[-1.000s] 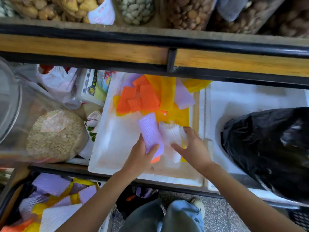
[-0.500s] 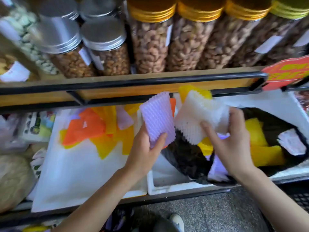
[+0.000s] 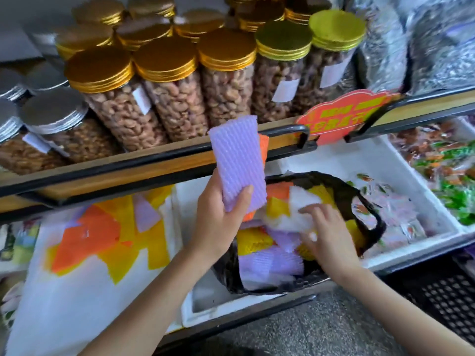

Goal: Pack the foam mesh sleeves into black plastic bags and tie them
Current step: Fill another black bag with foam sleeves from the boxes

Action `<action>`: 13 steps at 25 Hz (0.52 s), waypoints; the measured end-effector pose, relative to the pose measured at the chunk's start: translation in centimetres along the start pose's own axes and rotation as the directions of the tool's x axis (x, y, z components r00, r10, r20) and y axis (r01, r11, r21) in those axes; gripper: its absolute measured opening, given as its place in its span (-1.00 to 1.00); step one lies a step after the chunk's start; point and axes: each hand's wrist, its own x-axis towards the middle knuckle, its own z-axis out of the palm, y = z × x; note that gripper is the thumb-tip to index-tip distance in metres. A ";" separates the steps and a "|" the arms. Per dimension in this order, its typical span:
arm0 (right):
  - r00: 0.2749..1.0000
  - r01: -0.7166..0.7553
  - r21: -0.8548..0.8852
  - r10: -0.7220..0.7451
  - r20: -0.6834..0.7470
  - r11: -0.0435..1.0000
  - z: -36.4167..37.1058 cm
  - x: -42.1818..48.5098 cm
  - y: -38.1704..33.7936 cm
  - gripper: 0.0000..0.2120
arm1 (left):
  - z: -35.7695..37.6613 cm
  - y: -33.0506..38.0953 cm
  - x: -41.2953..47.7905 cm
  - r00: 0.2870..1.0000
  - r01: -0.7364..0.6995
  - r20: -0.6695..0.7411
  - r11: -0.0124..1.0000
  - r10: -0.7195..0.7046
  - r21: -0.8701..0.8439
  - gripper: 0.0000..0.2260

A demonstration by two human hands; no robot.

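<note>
My left hand (image 3: 221,214) grips a purple foam mesh sleeve (image 3: 237,160), held upright above the bag with an orange sleeve behind it. An open black plastic bag (image 3: 370,209) lies in a white foam box (image 3: 205,312) and holds purple, yellow, orange and white sleeves. My right hand (image 3: 326,232) is inside the bag's mouth, its fingers spread on a white sleeve (image 3: 300,201); blur hides whether it grips. More orange, yellow and purple sleeves (image 3: 102,232) lie loose on a white foam tray (image 3: 59,299) at the left.
A wood-and-black shelf rail (image 3: 154,165) crosses just above the boxes, with gold-lidded jars of nuts (image 3: 174,98) on it. An orange price sign (image 3: 347,111) hangs at the right. A foam box of wrapped sweets (image 3: 437,170) stands at the far right; a black crate (image 3: 447,304) sits below.
Both hands lifted sleeves off the left tray and carried them right to the bag. The right hand has gone down into the bag with the white sleeve; the left still holds the purple one up.
</note>
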 end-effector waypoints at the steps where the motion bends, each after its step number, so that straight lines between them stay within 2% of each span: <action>1: 0.985 -0.001 -0.015 0.004 0.172 1.000 0.8 -0.5 0.2 -0.50 | 0.6 0.3 0.0 1.000 0.021 0.019 1.000 -0.021 -0.015 -0.82; 3: 0.871 -0.046 -0.022 0.051 0.488 0.999 1.8 -1.4 0.4 -0.53 | 1.6 0.8 -0.3 0.996 0.054 0.076 0.998 -0.051 -0.042 -0.83; 4: 0.844 -0.078 0.005 0.063 0.533 0.997 1.6 -1.5 0.4 -0.57 | 2.2 0.9 -0.5 0.991 0.060 0.118 0.997 -0.055 -0.042 -0.85; 6: 0.890 -0.215 0.239 0.089 0.448 0.947 -0.2 -1.1 0.1 -0.71 | 3.2 1.1 -0.8 0.979 0.070 0.192 0.997 -0.067 -0.010 -0.85; 7: 0.921 -0.281 0.424 0.117 0.373 0.861 -1.5 -0.9 -0.2 -0.72 | 3.6 1.1 -0.9 0.975 0.068 0.213 0.998 -0.070 0.017 -0.84; 9: 0.958 -0.273 0.729 0.106 0.267 0.627 -3.9 -0.4 -0.9 -0.62 | 4.6 1.0 -1.1 0.962 0.040 0.266 0.996 -0.060 0.081 -0.76; 10: 0.962 -0.262 0.816 0.067 0.266 0.516 -4.8 -0.3 -1.4 -0.59 | 4.9 1.0 -1.3 0.949 0.038 0.308 0.994 -0.069 0.106 -0.72; 11: 0.953 -0.283 0.847 0.036 0.300 0.450 -5.3 -0.1 -1.9 -0.55 | 5.2 1.1 -1.6 0.930 0.045 0.358 0.991 -0.087 0.125 -0.72; 13: 0.930 -0.346 0.835 0.039 0.365 0.428 -5.5 0.2 -2.4 -0.41 | 5.3 1.2 -1.9 0.888 0.073 0.438 0.984 -0.139 0.165 -0.83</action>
